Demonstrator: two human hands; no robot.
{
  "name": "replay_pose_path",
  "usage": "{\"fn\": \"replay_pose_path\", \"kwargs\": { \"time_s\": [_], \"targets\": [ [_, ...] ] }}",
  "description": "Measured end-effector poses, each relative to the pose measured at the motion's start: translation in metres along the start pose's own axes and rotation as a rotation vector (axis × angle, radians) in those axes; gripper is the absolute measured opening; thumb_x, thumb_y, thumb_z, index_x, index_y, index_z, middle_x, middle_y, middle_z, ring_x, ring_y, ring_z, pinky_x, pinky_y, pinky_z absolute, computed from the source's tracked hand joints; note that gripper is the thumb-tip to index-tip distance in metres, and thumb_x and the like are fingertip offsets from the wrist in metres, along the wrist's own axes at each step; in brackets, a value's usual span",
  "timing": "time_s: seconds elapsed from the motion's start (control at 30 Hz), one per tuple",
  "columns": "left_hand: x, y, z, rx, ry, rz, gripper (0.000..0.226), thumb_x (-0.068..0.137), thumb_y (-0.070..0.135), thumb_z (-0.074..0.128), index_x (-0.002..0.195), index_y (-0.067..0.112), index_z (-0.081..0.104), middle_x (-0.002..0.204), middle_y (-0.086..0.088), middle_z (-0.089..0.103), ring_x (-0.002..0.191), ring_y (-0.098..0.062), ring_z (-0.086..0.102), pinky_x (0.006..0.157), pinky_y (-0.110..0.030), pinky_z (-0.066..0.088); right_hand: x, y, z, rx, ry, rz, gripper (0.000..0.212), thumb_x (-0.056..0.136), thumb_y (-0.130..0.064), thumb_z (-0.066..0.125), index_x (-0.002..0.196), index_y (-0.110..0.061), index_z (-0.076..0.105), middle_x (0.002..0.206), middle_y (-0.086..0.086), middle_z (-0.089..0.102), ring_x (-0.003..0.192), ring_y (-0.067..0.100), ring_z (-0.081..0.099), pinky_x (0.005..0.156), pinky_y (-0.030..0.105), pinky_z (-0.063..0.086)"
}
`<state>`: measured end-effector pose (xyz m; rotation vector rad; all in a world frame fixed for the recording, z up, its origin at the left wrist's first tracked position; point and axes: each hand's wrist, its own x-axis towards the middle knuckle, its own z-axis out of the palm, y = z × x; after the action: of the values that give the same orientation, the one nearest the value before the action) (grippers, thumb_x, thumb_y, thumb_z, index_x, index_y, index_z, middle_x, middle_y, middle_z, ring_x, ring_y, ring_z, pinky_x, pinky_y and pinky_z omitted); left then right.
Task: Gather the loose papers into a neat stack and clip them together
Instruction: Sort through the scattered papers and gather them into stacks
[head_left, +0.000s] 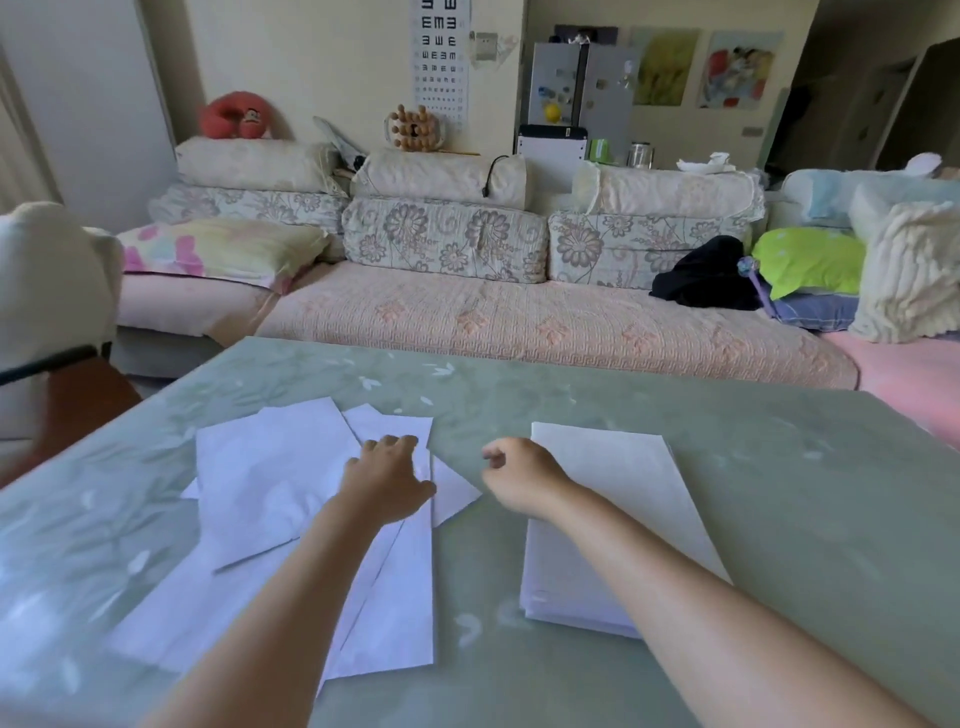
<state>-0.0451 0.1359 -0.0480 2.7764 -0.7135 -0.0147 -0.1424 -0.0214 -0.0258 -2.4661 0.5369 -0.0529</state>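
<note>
Sheets (270, 483) scattered under left hand (387, 480), which presses flat, likely to slide them over; right hand (511, 473) loosely curled, empty, stack (623, 483) just beside it.

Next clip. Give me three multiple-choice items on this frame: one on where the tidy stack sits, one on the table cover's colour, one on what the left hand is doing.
1. Where does the tidy stack lie, relative to the scattered sheets?
A. To the person's left
B. To the person's right
C. On top of them

2. What colour is the table cover?
A. Pale green
B. Red
C. Black

3. What is the left hand doing?
A. Gripping the tidy stack
B. Raised well above the table
C. Resting on the scattered sheets

Answers:
1. B: the stack lies on the right side of the table, with bare cover between it and the sheets.
2. A: the cover is green with a faint pale flower pattern.
3. C: its fingers lie on the overlapping sheets.
</note>
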Motion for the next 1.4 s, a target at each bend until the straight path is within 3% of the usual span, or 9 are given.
{"fn": "replay_pose_path", "kwargs": {
  "time_s": [0.27, 0.43, 0.7, 0.83, 0.93, 1.03, 1.1, 1.23, 1.4],
  "targets": [
    [-0.021, -0.118, 0.004, 0.077, -0.249, -0.179, 0.095, 0.071, 0.081, 0.051, 0.149, 0.036, 0.022, 0.161, 0.003, 0.007, 0.149, -0.025, 0.001, 0.117, -0.053, 0.010, 0.041, -0.057, 0.077, -0.130, -0.063, 0.179, 0.045, 0.080, -0.035, 0.056, 0.121, -0.017, 0.053, 0.130, 0.010, 0.049, 0.130, 0.033, 0.038, 0.093, 0.036, 0.038],
    [-0.021, -0.132, -0.001, -0.048, -0.196, -0.019, 0.078, 0.072, 0.067, 0.068, 0.141, 0.044, 0.038, 0.155, 0.017, 0.023, 0.146, -0.015, 0.013, 0.114, -0.040, 0.017, 0.062, -0.074, 0.087, -0.156, -0.037, 0.274, 0.060, 0.077, -0.041, 0.064, 0.129, -0.015, 0.049, 0.132, 0.010, 0.051, 0.129, 0.026, 0.043, 0.097, 0.033, 0.034],
    [-0.020, -0.145, 0.007, 0.002, -0.094, -0.051, 0.084, 0.062, 0.085, 0.054, 0.135, 0.045, 0.044, 0.150, 0.018, 0.036, 0.139, -0.018, 0.030, 0.110, -0.040, 0.030, 0.068, -0.069, 0.090, 0.262, -0.060, 0.291, 0.035, 0.069, -0.025, 0.081, 0.087, -0.009, 0.057, 0.093, 0.004, 0.065, 0.085, 0.022, 0.066, 0.080, 0.031, 0.055],
    [-0.023, -0.141, 0.002, 0.001, 0.067, -0.007, 0.042, 0.089, 0.047, 0.057, 0.129, 0.033, 0.057, 0.130, 0.005, 0.061, 0.121, -0.021, 0.054, 0.093, -0.029, 0.041, 0.069, -0.071, 0.090, 0.417, -0.054, 0.313, 0.042, 0.069, -0.015, 0.080, 0.104, -0.002, 0.062, 0.099, 0.010, 0.069, 0.084, 0.025, 0.068, 0.066, 0.027, 0.052],
    [-0.024, -0.139, -0.007, 0.007, 0.222, -0.049, 0.018, 0.091, 0.017, 0.047, 0.093, 0.022, 0.064, 0.094, -0.007, 0.069, 0.095, -0.033, 0.061, 0.068, -0.031, 0.040, 0.065, -0.063, 0.082, 0.571, -0.140, 0.383, 0.025, 0.078, -0.001, 0.076, 0.100, -0.002, 0.063, 0.088, 0.011, 0.069, 0.067, 0.022, 0.065, 0.045, 0.018, 0.046],
    [-0.021, -0.138, -0.016, -0.139, 0.205, -0.088, 0.022, 0.093, 0.016, 0.047, 0.072, 0.022, 0.050, 0.075, -0.005, 0.057, 0.080, -0.031, 0.054, 0.060, -0.030, 0.036, 0.066, -0.049, 0.078, 0.572, -0.071, 0.383, 0.035, 0.071, -0.010, 0.087, 0.096, -0.002, 0.063, 0.096, 0.010, 0.071, 0.077, 0.024, 0.068, 0.060, 0.024, 0.054],
    [-0.022, -0.133, -0.022, -0.168, 0.161, -0.057, 0.018, 0.094, 0.020, 0.049, 0.085, 0.024, 0.063, 0.084, -0.001, 0.062, 0.085, -0.027, 0.055, 0.063, -0.028, 0.038, 0.065, -0.045, 0.077, 0.586, 0.032, 0.398, 0.053, 0.065, -0.027, 0.092, 0.099, -0.001, 0.060, 0.101, 0.009, 0.068, 0.089, 0.028, 0.067, 0.077, 0.032, 0.054],
    [-0.032, -0.120, -0.029, -0.216, 0.086, -0.030, 0.015, 0.094, 0.030, 0.051, 0.092, 0.031, 0.066, 0.080, 0.004, 0.062, 0.073, -0.018, 0.055, 0.057, -0.026, 0.038, 0.062, -0.049, 0.070, 0.665, 0.131, 0.437, 0.040, 0.083, -0.034, 0.076, 0.097, -0.004, 0.055, 0.089, 0.005, 0.059, 0.077, 0.026, 0.059, 0.071, 0.032, 0.048],
    [-0.041, -0.116, -0.020, -0.295, -0.187, -0.052, 0.031, 0.099, 0.041, 0.044, 0.126, 0.037, 0.060, 0.123, 0.006, 0.062, 0.111, -0.018, 0.057, 0.092, -0.029, 0.043, 0.051, -0.054, 0.076, 0.913, -0.181, 0.436, 0.043, 0.084, -0.036, 0.073, 0.119, -0.013, 0.066, 0.109, 0.011, 0.073, 0.085, 0.028, 0.072, 0.056, 0.036, 0.059]
  ]
}}
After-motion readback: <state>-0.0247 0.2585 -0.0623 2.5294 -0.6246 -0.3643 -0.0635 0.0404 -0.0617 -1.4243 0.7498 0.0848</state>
